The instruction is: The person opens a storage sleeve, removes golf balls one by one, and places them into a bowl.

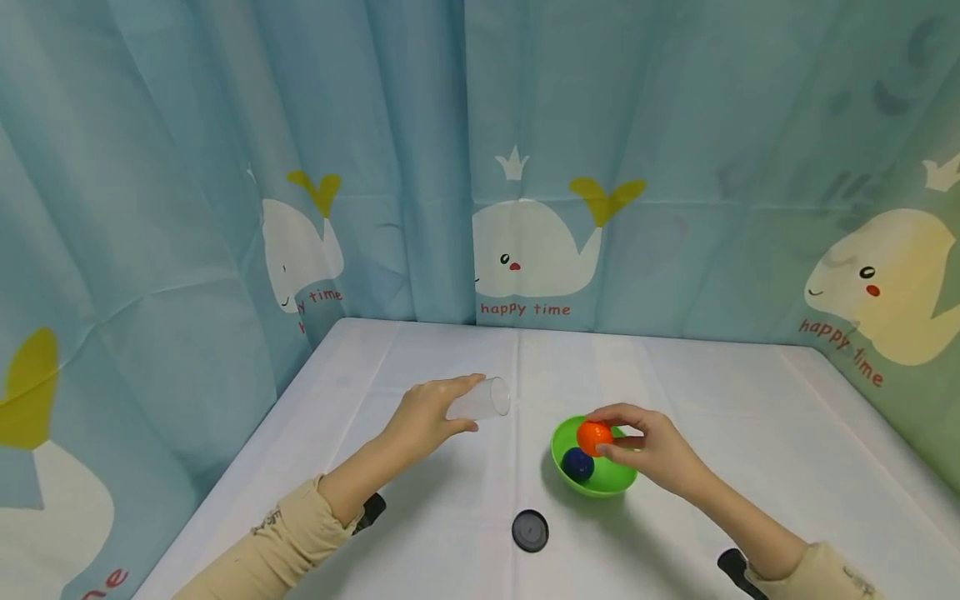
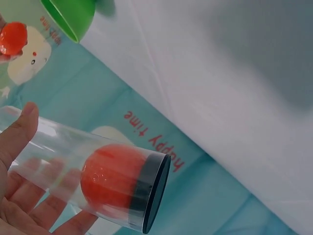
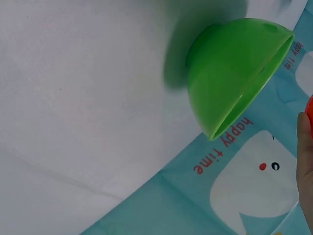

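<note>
My left hand (image 1: 429, 418) grips a clear plastic tube (image 1: 480, 398), tilted with its uncapped mouth toward the right. Inside it, an orange ball (image 2: 113, 176) rests against the black cap (image 2: 155, 191) at the closed end, as the left wrist view shows. My right hand (image 1: 660, 450) pinches another orange ball (image 1: 594, 437) between thumb and fingers, over a green bowl (image 1: 618, 477). A dark blue ball (image 1: 577, 464) lies in that bowl. Only the edge of the right hand and its ball enters the right wrist view, at the far right.
A round black lid (image 1: 530, 531) lies on the white tablecloth (image 1: 450, 533), in front of the bowl. Blue curtains (image 1: 420, 100) printed with whales stand behind the table and along its sides.
</note>
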Motion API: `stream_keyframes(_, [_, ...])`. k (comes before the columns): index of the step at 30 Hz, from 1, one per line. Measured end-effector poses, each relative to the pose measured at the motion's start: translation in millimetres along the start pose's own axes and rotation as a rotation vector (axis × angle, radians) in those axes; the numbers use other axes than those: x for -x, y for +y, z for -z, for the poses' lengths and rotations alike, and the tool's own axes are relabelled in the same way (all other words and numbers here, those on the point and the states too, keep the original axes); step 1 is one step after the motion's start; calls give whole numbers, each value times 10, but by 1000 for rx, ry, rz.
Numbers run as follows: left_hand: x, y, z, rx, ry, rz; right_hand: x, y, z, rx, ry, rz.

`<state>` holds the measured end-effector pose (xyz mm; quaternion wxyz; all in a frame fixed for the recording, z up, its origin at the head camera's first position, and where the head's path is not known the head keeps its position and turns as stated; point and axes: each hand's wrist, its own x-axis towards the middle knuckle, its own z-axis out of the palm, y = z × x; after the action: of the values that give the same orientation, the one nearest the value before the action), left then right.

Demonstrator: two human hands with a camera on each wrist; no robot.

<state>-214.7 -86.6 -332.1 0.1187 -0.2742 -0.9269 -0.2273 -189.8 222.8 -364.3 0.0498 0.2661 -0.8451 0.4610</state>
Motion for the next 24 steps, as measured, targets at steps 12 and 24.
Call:
stream_keyframes(12, [13,-32,-10,-7,13,-14,16,161,-14,159,-72,125])
stream_keyframes(24, [38,-48,-42,7,14,2,58,178,-45,418,-145,113])
